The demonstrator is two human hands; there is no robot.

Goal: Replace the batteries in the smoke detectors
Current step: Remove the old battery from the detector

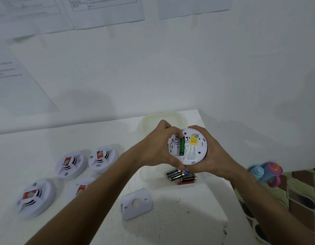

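Note:
Both hands hold a round white smoke detector (194,152) above the white table (170,227), its back facing me with a yellow sticker. My right hand (213,156) cups its right rim. My left hand (156,147) grips the left rim, and its fingertips touch the top end of a green battery (182,146) sitting in the open compartment. Several black batteries (181,176) lie on the table just below the hands. A loose white cover plate (136,206) lies nearer to me.
Several other white smoke detectors with red stickers, such as one (35,198) at the far left and another (102,159), lie on the left of the table. A blue and pink toy cup (266,173) sits on a patterned cloth (294,200) beyond the table's right edge. A white wall stands behind.

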